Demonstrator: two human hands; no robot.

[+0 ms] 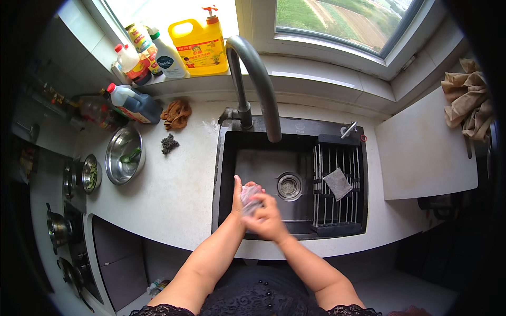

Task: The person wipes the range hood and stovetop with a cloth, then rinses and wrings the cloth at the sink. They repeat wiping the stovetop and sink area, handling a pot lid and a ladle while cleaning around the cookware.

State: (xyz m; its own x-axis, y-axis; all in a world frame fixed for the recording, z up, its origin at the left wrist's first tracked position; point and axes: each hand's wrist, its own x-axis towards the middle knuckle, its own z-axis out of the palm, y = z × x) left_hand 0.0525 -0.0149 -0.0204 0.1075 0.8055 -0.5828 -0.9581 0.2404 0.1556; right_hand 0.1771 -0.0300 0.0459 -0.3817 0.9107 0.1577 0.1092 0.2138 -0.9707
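Note:
Over the near left part of the black sink, my two hands are together around a small crumpled pinkish-white thing. It is partly covered by fingers and smeared by motion, so its kind does not show clearly. My left hand holds it from the left, thumb pointing up and the other fingers mostly hidden behind it. From the right, my right hand presses on it with bent fingers. Beyond them arches a grey faucet, its spout above the basin. The round drain lies just right of my hands.
A drying rack spans the sink's right side, with a grey pad on it. Left on the counter are a steel bowl with a green vegetable, a dark scrubber and a brown cloth. A yellow jug stands on the windowsill.

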